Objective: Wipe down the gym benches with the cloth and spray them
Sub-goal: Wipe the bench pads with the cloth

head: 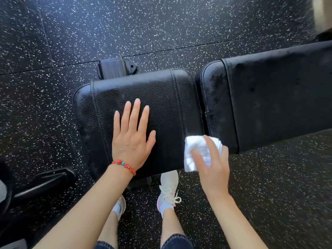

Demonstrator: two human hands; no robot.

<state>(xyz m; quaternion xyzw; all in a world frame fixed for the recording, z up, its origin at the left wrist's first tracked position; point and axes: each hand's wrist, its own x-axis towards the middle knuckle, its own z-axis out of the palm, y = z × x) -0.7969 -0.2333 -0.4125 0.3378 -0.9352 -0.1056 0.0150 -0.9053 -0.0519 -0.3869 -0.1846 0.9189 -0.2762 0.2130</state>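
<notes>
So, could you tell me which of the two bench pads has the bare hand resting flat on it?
The seat pad, the shorter left one: the left hand lies flat there, while the back pad has no hand on it.

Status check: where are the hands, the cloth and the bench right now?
Left hand flat on seat pad, open. Right hand holds white cloth at near edge by the gap to back pad. No spray bottle seen. Nothing blocking.

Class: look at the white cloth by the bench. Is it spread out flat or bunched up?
Bunched up. The white cloth shows crumpled folds under the right hand, at the near edge of the seat pad.
</notes>
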